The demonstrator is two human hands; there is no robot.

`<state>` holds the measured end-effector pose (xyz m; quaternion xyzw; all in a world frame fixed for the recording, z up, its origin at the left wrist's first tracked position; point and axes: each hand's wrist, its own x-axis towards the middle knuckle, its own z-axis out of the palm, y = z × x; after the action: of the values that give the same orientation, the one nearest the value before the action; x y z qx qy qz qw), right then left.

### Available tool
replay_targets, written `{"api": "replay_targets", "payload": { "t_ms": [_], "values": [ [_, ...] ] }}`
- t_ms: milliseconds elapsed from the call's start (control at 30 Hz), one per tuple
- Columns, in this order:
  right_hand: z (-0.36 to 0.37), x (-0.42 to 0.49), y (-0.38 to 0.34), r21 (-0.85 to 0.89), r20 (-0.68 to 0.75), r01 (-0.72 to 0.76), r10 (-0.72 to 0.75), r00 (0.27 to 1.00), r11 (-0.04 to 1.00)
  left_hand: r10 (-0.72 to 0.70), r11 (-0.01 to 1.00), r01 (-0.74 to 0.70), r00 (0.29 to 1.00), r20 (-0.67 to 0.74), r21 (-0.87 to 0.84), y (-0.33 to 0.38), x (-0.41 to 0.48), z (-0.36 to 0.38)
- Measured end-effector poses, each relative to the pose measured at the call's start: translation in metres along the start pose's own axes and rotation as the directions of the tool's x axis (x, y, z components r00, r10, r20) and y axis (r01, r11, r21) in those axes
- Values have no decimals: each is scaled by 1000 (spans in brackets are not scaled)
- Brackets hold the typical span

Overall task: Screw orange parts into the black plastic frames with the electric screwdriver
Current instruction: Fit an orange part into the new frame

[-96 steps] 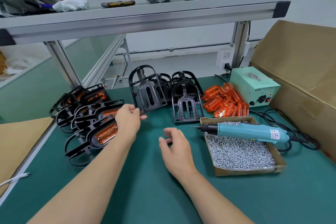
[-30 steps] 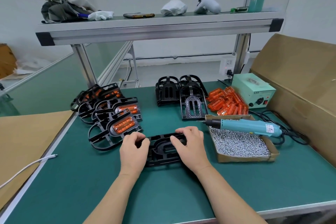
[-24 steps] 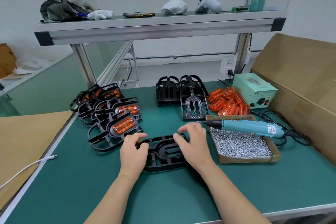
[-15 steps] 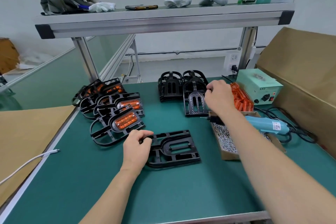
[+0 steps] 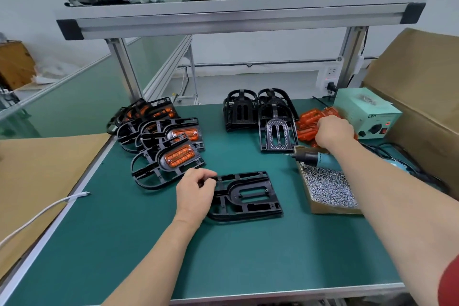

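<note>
A bare black plastic frame (image 5: pixel 248 194) lies flat on the green mat in front of me. My left hand (image 5: pixel 195 194) pinches its left end with curled fingers. My right hand (image 5: pixel 334 131) reaches to the far right and its curled fingers close on one piece in the pile of orange parts (image 5: pixel 309 117). The teal electric screwdriver (image 5: pixel 320 159) lies across the cardboard box of screws (image 5: pixel 327 186), partly hidden by my right forearm. No hand touches it.
Several frames fitted with orange parts (image 5: pixel 169 149) are stacked at the left. Empty black frames (image 5: pixel 260 114) stand at the back centre. A green power unit (image 5: pixel 365 114) and a large cardboard box (image 5: pixel 422 82) are at the right; a white cable (image 5: pixel 44 211) lies left.
Both hands set the black frame down on the mat. My right hand then let go and moved right and away, onto the orange parts. The left hand stays on the frame.
</note>
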<state>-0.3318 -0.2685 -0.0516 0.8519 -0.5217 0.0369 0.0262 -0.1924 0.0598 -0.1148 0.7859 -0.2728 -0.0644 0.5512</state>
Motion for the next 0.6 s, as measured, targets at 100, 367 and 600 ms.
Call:
{"api": "replay_targets", "payload": {
  "t_ms": [100,367,600],
  "values": [
    [-3,-5,-1,0,-20,13,-13,1000,1000,1,1000,-1,1000,0,0,1,-1,-1],
    [-20,-12,0,88,-85,50,-43,995,995,-10,1000,10,1000,1,-3,2,0,0],
    [-47,-33,-9,459,-250,143,-27,968,877,-12,1000,12,1000,4,-14,2,-1,-1]
  ]
}}
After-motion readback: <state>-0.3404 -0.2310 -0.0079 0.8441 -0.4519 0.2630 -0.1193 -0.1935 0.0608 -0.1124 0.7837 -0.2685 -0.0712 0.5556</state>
